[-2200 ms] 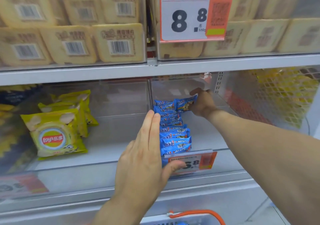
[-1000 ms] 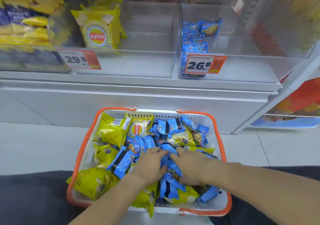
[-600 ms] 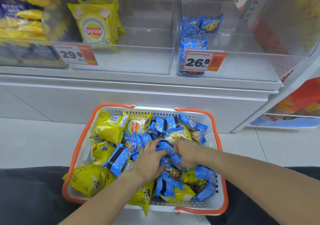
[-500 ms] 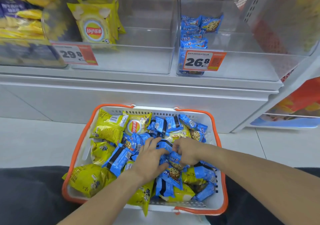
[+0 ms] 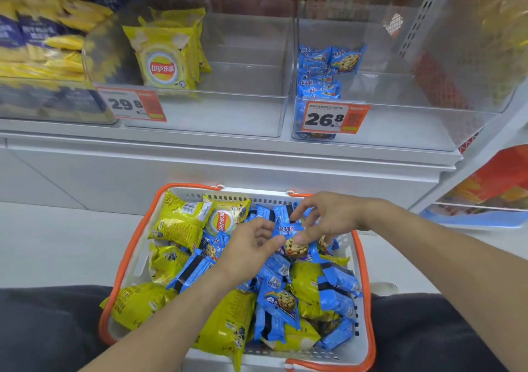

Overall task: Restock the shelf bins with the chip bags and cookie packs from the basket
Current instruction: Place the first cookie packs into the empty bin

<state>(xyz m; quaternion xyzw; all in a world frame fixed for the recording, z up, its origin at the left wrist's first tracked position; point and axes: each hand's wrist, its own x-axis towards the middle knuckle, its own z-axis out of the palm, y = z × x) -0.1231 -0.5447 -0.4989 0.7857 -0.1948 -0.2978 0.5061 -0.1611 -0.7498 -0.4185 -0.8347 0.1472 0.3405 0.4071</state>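
At twelve o'clock two clear plastic shelf bins [image 5: 281,97] stand mostly bare, above the white orange-rimmed basket [image 5: 361,260] heaped with yellow chip bags [image 5: 178,223], where left hand [image 5: 247,247] and right hand [image 5: 328,218] fingers pinch one blue cookie pack [image 5: 290,236], lower packs buried.

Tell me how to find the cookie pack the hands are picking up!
Start at the white plastic basket with orange rim on the floor below the shelf. Near its middle, above the pile, the left hand and right hand meet on one small blue cookie pack. Unlike the other blue packs, it is lifted, face up, showing a chocolate-chip cookie picture.
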